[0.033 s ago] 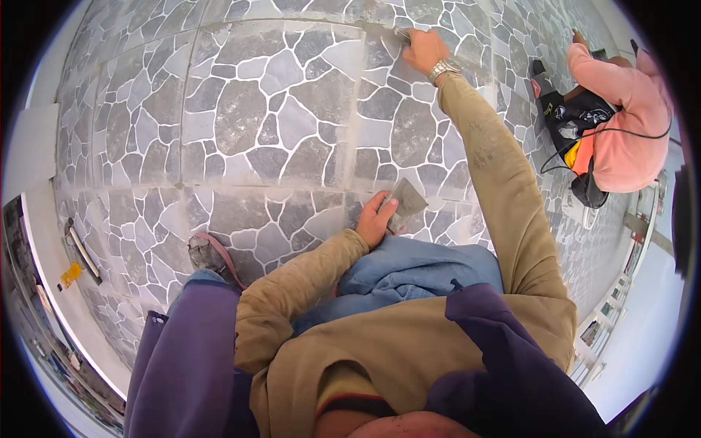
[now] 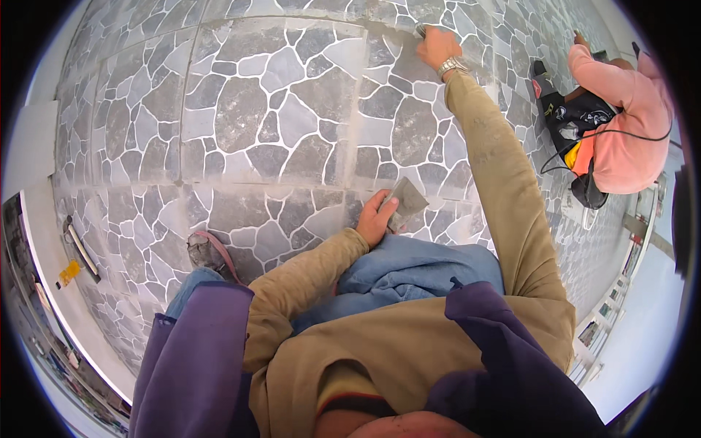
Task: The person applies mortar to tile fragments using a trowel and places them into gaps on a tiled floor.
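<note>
Head view looks straight down on a person crouched over a floor of grey stone-pattern tiles (image 2: 277,124) with pale joints.

Their right hand (image 2: 437,47) is stretched far out to the upper middle of the frame, a metal wristwatch (image 2: 453,67) on the wrist. Its fingers are curled around a small grey tool (image 2: 421,30) whose tip presses on the smeared, grout-grey joint line (image 2: 292,22) running across the top of the frame. What kind of tool it is I cannot tell; most of it is hidden by the hand.

Closer in, at centre frame, the left hand (image 2: 376,219) rests low on the floor, thumb and fingers pinching a flat grey trowel-like plate (image 2: 406,202) that lies tilted against the tiles, just above the person's blue-clad knee (image 2: 409,266). Both arms wear tan sleeves (image 2: 504,197); a purple garment (image 2: 197,358) hangs over the shoulders at the bottom.

Left of the knee a dusty sandalled foot (image 2: 208,252) stands on the tiles.

In the upper right, well apart from the hands, a second person in a pink hooded top (image 2: 628,131) crouches on the same floor, with a dark cord trailing beside them.

Along the left edge runs a white sill or frame (image 2: 44,219) with a dark handle (image 2: 80,248).
</note>
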The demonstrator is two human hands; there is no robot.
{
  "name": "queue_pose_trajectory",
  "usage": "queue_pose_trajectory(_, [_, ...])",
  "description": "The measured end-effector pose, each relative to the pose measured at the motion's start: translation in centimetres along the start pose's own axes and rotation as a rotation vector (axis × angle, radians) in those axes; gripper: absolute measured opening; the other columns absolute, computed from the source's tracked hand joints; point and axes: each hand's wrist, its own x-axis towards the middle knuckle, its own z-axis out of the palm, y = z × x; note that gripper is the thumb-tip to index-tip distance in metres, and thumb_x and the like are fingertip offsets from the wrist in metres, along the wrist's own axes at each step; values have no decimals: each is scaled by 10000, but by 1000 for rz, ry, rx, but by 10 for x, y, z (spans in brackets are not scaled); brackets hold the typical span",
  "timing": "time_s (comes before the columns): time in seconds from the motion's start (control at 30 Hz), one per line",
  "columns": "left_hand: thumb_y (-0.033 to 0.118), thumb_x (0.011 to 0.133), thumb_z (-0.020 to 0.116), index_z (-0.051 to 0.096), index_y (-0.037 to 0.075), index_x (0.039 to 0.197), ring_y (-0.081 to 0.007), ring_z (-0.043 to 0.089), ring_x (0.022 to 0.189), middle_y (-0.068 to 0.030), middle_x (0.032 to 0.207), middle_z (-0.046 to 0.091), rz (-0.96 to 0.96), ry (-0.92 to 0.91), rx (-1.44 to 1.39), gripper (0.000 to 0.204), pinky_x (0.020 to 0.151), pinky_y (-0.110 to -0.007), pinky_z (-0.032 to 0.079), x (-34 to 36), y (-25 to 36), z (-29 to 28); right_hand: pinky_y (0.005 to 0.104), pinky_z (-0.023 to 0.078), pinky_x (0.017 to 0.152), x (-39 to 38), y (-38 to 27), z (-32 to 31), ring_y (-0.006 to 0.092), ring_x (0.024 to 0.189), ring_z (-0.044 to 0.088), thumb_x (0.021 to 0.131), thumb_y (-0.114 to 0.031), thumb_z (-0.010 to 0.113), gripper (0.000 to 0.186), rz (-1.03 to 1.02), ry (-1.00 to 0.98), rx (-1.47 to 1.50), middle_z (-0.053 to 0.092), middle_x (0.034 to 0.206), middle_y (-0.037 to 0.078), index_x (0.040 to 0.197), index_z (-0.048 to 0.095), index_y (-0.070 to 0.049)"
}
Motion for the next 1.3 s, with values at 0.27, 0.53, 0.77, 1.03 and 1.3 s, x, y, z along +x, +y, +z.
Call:
queue_pose_trajectory(0.27, [264,1041,518,559,50,1216,-161,640,624,-85,904,659,-32,-31,-6,280,502,-290,497,1,-2,11,479,537,940,47,-38,19,403,1104,663,817,-265,623,448,224,-59,41,681,1169,272,1213,688,-67])
queue_pose_trajectory(0.53, [279,1046,515,555,73,1234,-170,649,640,-83,988,680,-42,53,-89,281,519,-301,533,-2,4,13,485,539,936,42,-151,-7,396,1119,653,816,-244,628,452,-172,-10,64,673,1179,262,1244,678,-108])
queue_pose_trajectory(0.77, [286,1052,503,543,86,1245,-169,665,690,-72,1004,679,-20,66,-88,281,532,-297,548,-3,-4,8,490,541,933,69,-57,-27,391,1132,644,815,-226,633,464,-235,-66,82,666,1187,254,1270,669,-144])
queue_pose_trajectory(1.03, [280,1048,518,548,64,1211,-167,656,691,-75,948,654,-33,33,-30,273,549,-319,565,2,-3,14,509,544,929,52,-56,0,370,1156,618,806,-158,644,544,-288,-90,-110,646,1190,215,1337,634,-277])
queue_pose_trajectory(1.3, [288,1046,521,548,65,1214,-175,654,737,-79,957,636,-20,46,-43,281,606,-337,597,5,-8,11,491,531,975,55,-36,-8,364,1128,649,824,-168,638,502,-401,-75,75,675,1193,162,1314,656,-276])
